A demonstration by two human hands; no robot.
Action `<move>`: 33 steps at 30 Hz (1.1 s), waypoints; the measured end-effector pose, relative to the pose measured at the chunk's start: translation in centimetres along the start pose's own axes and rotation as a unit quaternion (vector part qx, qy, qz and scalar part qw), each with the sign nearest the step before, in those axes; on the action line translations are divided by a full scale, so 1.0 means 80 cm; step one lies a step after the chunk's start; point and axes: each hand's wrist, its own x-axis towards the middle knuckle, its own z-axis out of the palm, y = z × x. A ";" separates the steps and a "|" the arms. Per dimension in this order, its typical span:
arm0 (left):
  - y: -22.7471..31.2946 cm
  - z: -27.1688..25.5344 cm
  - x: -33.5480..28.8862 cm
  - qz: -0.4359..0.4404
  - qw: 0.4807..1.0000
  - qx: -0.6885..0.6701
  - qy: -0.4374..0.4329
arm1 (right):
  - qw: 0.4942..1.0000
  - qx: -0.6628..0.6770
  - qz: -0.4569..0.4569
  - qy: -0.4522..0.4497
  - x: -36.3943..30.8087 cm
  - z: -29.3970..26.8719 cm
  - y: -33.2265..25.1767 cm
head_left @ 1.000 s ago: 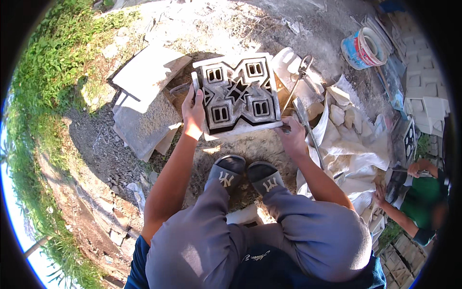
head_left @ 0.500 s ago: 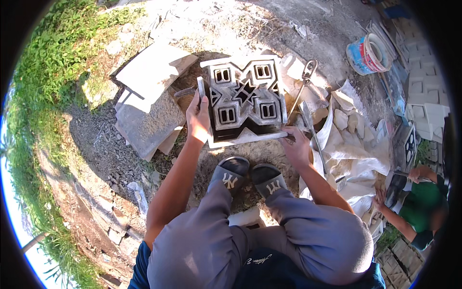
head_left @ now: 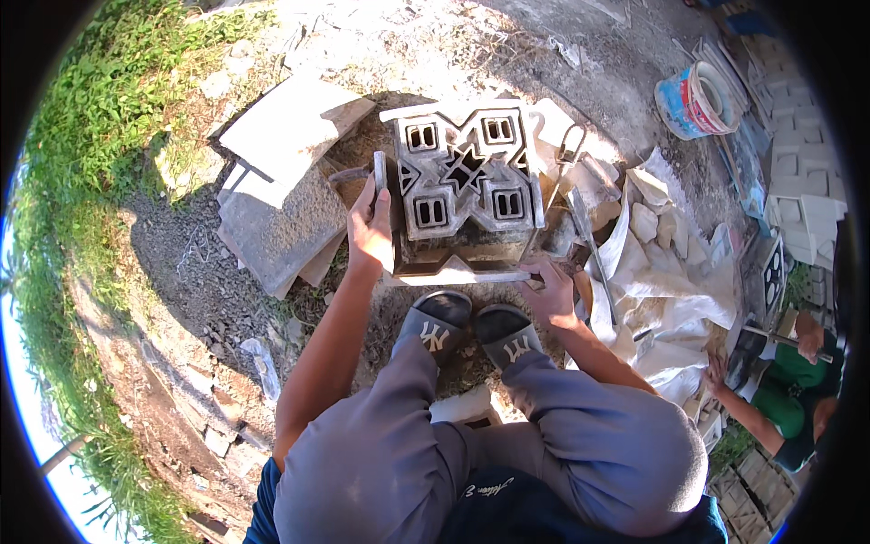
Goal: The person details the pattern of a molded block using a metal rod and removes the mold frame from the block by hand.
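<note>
In front of my feet stands a grey patterned ventilation block (head_left: pixel 467 204) with a star-shaped middle and slotted squares near its corners. Thin plates, like mould sides, stand along it. My left hand (head_left: pixel 372 231) grips the upright left plate (head_left: pixel 380 181), fingers wrapped over its outer face. The near plate (head_left: pixel 453 272), with a pointed bump at its middle, lies apart from the block with a dark gap between. Its right end is pinched by my right hand (head_left: pixel 551 292). Whether the two plates join at the near left corner is unclear.
Broken slabs (head_left: pixel 281 218) lie left of the block. To the right are a thin metal rod with a looped end (head_left: pixel 571 145), a long bar (head_left: pixel 591 249) and a white sack with rubble (head_left: pixel 666 299). Beyond stands a bucket (head_left: pixel 689 104). A co-worker's hand (head_left: pixel 808 335) shows at right.
Both hands have drawn the near plate toward me, and the gap between it and the block has widened. The co-worker's upper hand has shifted right.
</note>
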 end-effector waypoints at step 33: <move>-0.046 -0.035 -0.041 0.032 0.995 0.091 -0.010 | 0.994 -0.043 0.016 -0.100 -0.019 -0.008 -0.015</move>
